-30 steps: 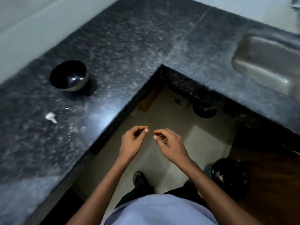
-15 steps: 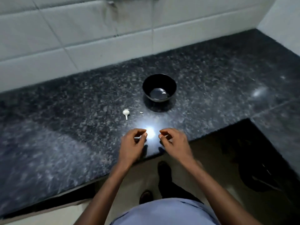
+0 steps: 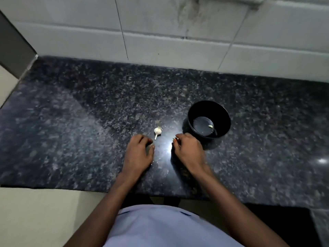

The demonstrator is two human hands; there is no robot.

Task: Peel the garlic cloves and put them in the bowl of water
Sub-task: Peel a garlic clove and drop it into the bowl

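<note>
My left hand rests knuckles-up on the surface, its fingers curled under so the tips meet the stone; I cannot tell whether anything lies beneath them. My right hand sits just beside the black bowl, fingers bent inward, and its fingertips seem to pinch some small scrap, too tiny for me to name. The garlic bulb lies on its side between my two hands and a little beyond them, its stem pointing back toward my left hand, close to that hand but not touching. The bowl stands upright to the right of the bulb, with shallow water in the bottom and one pale peeled clove lying in it near the right wall. The surface is dark speckled granite with a bright glare patch between my hands. Behind it runs a wall of large pale tiles with grey streaks near the top. Both forearms reach forward from the lower edge, slightly converging, wrists low over the stone, above a light blue shirt.
</note>
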